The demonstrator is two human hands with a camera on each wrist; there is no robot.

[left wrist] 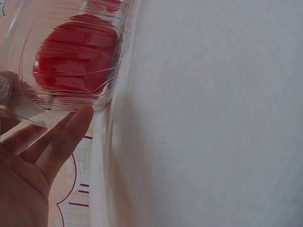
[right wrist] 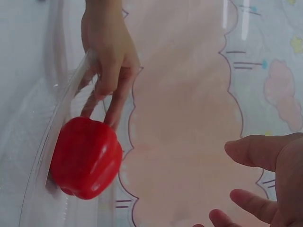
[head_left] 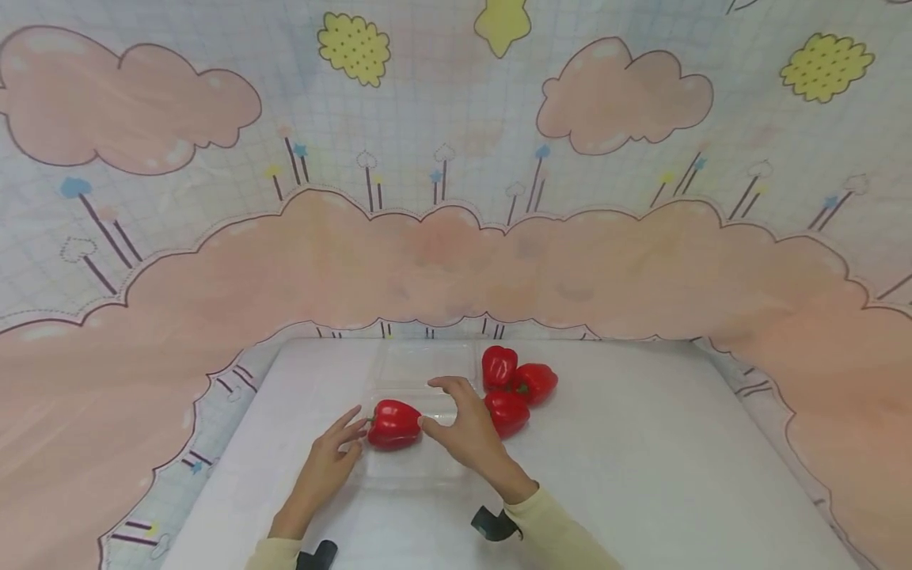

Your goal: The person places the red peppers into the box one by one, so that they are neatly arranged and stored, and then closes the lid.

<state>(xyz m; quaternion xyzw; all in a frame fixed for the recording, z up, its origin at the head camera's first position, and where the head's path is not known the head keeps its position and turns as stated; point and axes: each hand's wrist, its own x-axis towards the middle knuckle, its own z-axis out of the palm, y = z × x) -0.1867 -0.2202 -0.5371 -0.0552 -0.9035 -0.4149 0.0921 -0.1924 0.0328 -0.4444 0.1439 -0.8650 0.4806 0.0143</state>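
Note:
A red bell pepper lies on its side in a clear plastic clamshell box, its stem toward my left hand. In the left wrist view the fingers of my left hand are extended at the ribbed end of the box, with the pepper seen through the plastic. My right hand is over the box's right side, thumb and fingers spread and holding nothing. The right wrist view shows that hand apart from the pepper.
Three more red bell peppers, one at the back, one at the right and one in front, sit right of the box. The box's lid lies opened toward the back of the white table. A patterned cloth hangs behind.

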